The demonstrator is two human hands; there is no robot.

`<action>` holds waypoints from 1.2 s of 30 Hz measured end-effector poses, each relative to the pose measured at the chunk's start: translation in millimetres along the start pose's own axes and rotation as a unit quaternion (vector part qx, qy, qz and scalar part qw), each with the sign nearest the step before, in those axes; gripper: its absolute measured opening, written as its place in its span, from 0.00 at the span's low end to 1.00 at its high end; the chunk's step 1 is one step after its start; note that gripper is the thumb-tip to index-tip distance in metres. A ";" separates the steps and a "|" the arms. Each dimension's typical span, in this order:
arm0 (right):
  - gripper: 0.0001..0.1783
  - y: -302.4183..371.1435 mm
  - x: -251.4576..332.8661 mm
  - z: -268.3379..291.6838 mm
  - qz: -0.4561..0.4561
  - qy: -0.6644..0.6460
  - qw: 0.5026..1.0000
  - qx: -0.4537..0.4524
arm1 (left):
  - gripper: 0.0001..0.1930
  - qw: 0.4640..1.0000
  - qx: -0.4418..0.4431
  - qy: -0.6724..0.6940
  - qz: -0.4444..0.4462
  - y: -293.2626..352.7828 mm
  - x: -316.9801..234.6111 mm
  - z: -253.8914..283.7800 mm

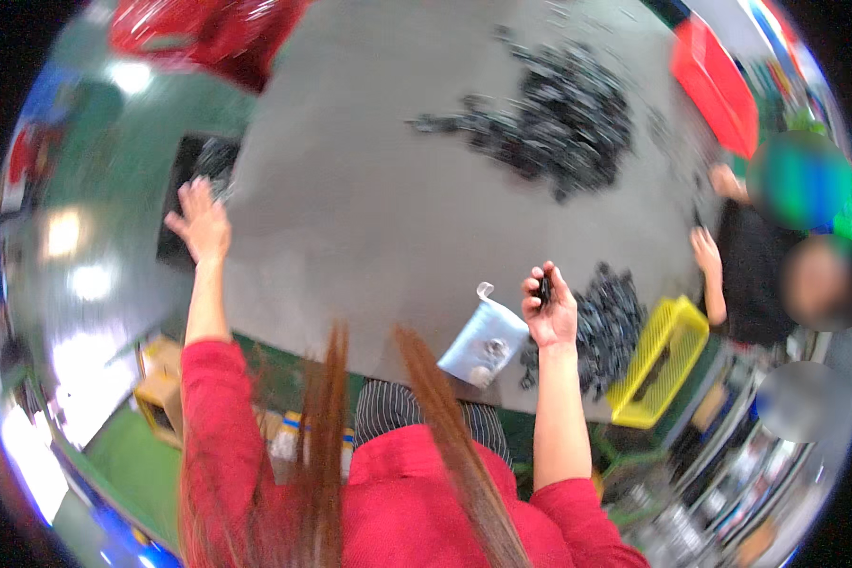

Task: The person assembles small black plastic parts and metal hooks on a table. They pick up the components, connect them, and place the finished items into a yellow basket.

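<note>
My left hand [202, 225] is stretched out at the table's left edge, fingers spread and nothing held. It is over a black bin [172, 222] in which dark pieces in clear wrapping [218, 159] show. Palm up, my right hand [551, 325] has its fingers curled round a small black part [543, 290]; its exact kind is too small to tell. Just left of that hand lies a light blue pouch [478, 343] with a strap loop. A pile of small black parts [611, 322] sits to the right of my right wrist.
A larger heap of black parts [573, 118] covers the far middle of the grey table [350, 189]. A yellow basket [660, 363] stands at the right edge, a red bin [715, 85] at the far right. Red plastic bags [208, 38] lie far left. A co-worker's hands [705, 248] are at the right.
</note>
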State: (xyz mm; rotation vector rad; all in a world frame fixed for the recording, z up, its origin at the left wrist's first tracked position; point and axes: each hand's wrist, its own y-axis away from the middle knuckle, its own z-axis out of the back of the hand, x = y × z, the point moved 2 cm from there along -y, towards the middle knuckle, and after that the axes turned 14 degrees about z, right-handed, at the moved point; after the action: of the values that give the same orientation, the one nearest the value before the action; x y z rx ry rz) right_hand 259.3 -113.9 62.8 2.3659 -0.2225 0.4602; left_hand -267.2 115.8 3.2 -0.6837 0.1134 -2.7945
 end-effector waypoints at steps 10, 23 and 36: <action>0.10 117.0 293.8 192.4 0.367 0.275 0.830 -0.318 | 0.28 0.932 -0.084 0.281 -0.212 120.8 -179.4 112.5; 0.38 -63.4 189.8 62.7 0.358 0.799 0.476 0.085 | 0.31 0.900 0.022 0.434 -0.019 64.2 -352.7 108.2; 0.62 -209.6 11.5 -29.0 0.449 0.631 0.607 0.177 | 0.26 0.583 0.284 0.742 -0.169 111.2 -441.4 218.2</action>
State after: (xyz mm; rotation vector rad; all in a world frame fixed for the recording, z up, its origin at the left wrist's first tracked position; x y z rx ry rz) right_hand 321.5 59.7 -41.7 1.4418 -0.6458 2.6534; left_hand 237.3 125.0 -14.1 1.9692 -0.6263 -2.4948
